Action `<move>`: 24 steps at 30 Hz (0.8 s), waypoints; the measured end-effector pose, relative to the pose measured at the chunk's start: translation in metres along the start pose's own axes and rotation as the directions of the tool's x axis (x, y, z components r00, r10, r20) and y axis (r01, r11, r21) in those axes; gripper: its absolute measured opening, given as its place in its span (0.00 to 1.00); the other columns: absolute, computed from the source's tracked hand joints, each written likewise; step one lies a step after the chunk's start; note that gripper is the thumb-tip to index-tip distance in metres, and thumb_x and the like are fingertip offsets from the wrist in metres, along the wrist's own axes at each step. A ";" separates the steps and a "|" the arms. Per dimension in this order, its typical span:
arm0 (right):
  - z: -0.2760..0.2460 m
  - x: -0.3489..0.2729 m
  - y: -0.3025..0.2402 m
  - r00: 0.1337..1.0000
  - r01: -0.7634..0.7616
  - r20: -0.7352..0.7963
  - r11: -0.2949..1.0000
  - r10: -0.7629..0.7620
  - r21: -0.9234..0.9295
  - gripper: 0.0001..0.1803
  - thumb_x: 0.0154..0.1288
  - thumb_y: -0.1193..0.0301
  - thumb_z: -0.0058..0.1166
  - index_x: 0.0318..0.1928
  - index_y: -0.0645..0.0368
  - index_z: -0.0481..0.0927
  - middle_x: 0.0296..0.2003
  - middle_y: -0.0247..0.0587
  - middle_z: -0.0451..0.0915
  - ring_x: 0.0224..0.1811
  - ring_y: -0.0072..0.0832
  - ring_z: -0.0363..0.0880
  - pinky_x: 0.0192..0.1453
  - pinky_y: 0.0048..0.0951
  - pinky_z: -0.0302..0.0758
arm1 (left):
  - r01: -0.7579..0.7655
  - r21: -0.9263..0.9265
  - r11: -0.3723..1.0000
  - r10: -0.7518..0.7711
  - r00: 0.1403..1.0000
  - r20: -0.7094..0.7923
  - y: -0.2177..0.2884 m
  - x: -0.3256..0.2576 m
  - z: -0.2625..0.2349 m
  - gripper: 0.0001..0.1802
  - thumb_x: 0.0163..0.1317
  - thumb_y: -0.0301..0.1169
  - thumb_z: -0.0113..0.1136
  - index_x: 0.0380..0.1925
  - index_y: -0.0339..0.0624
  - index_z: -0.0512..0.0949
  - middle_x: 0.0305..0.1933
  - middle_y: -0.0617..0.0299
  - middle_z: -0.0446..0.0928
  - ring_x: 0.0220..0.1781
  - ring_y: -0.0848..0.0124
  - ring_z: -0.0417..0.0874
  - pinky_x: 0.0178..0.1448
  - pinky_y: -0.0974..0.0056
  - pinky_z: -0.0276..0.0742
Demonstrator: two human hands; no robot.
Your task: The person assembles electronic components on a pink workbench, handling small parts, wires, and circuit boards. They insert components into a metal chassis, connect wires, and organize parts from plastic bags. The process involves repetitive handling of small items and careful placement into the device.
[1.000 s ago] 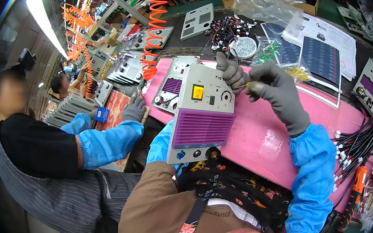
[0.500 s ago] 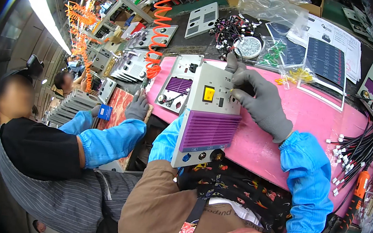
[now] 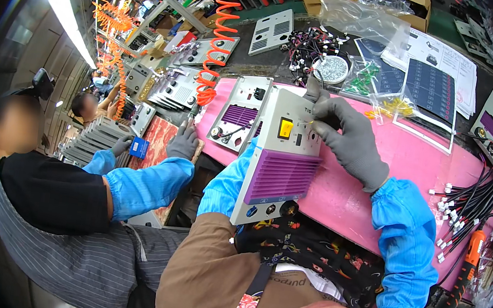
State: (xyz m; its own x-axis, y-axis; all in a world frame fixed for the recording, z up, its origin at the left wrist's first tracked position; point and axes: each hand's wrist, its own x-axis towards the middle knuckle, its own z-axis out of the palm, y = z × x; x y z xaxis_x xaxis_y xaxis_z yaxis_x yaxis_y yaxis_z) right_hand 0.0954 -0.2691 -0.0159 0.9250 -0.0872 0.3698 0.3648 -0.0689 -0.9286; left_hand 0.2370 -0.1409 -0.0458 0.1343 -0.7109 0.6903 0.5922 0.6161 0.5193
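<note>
A grey front panel (image 3: 282, 173) with a purple louvred grille and a yellow rocker switch (image 3: 286, 128) is held up, tilted, before my body. My left hand (image 3: 314, 91) grips it from behind; only gloved fingertips show past its top edge, the rest being hidden. Close to the panel's upper right face, my gloved right hand (image 3: 353, 142) pinches with thumb and forefinger at a tiny yellowish piece (image 3: 308, 123). Whether that piece sits in a hole cannot be made out. Behind lies another grey panel (image 3: 242, 96) with a purple grille on the pink mat (image 3: 369, 191).
Yellow small parts (image 3: 397, 106) and green ones (image 3: 362, 81) lie in clear bags beyond the mat, near a dish of screws (image 3: 331, 70). Black cables (image 3: 473, 199) and an orange electric screwdriver (image 3: 471, 256) are at right. A co-worker's hand (image 3: 183, 142) rests nearby at left.
The held panel sits slightly further right in view, as does much of the bench, and its face has turned a little. My right fingers stay pinched at the panel's upper right.
</note>
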 end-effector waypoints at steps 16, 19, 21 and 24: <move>0.011 -0.008 0.018 0.964 0.239 -0.036 0.915 -0.264 -0.324 0.11 0.60 0.78 0.61 0.43 0.58 0.75 0.36 0.43 0.80 0.38 0.38 0.83 0.42 0.34 0.78 | -0.016 0.123 0.992 0.032 0.991 -0.131 0.007 0.003 -0.005 0.31 0.73 0.57 0.45 0.16 0.50 0.67 0.15 0.70 0.62 0.18 0.76 0.61 0.23 0.67 0.61; 0.015 -0.008 0.021 0.945 0.284 -0.028 0.858 -0.327 -0.429 0.13 0.56 0.80 0.61 0.42 0.56 0.75 0.35 0.48 0.78 0.40 0.47 0.81 0.40 0.40 0.78 | 0.047 0.266 0.963 0.052 0.933 -0.356 0.007 -0.003 -0.004 0.31 0.73 0.57 0.45 0.15 0.50 0.67 0.15 0.70 0.62 0.18 0.76 0.61 0.23 0.67 0.61; 0.023 -0.007 0.019 0.955 0.258 -0.040 0.888 -0.295 -0.381 0.13 0.57 0.80 0.60 0.42 0.57 0.75 0.35 0.47 0.78 0.39 0.47 0.82 0.40 0.39 0.78 | 0.174 0.375 0.910 0.083 0.811 -0.579 0.009 -0.012 0.009 0.31 0.73 0.58 0.46 0.15 0.50 0.67 0.15 0.70 0.62 0.18 0.76 0.61 0.22 0.66 0.61; 0.011 -0.010 0.018 0.973 0.184 -0.077 0.935 -0.216 -0.304 0.12 0.59 0.79 0.60 0.44 0.60 0.76 0.36 0.44 0.81 0.39 0.36 0.84 0.41 0.33 0.79 | 0.374 0.388 0.842 0.080 0.624 -0.777 -0.014 -0.003 0.003 0.31 0.73 0.58 0.46 0.15 0.50 0.67 0.15 0.70 0.62 0.18 0.76 0.61 0.22 0.66 0.61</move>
State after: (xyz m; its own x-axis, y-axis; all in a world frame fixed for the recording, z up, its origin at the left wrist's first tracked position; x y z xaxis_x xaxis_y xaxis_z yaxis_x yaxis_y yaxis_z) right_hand 0.0941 -0.2585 -0.0367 0.8132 -0.1462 0.5633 0.4788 -0.3823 -0.7903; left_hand 0.2258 -0.1462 -0.0533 0.7488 -0.6578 0.0811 0.2411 0.3845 0.8911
